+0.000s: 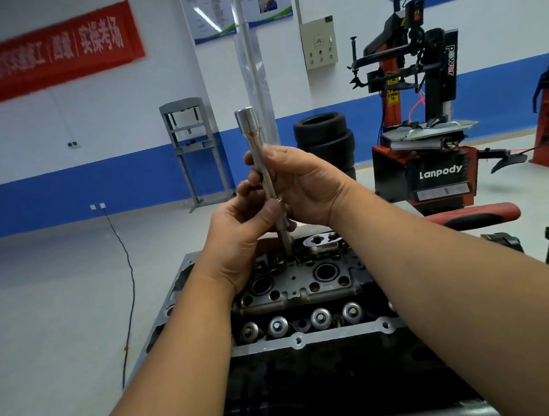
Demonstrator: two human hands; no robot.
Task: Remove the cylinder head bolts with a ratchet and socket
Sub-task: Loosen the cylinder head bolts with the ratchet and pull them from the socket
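A long chrome extension bar [255,143] with a wider socket end at the top stands nearly upright over the far part of the cylinder head [300,287]. Its lower end reaches down into the head. My left hand [242,233] pinches the lower shaft between thumb and fingers. My right hand [300,182] wraps round the shaft just above it. A ratchet head [322,245] lies on the head's far side, just right of the bar. Valve spring retainers [321,319] line the near row.
The engine sits on a dark stand [313,385]. A red tyre changer [424,123] stands at the right, stacked tyres [325,138] behind my hands, a grey press frame [193,148] at the wall. A black cable [128,285] runs over the floor at the left.
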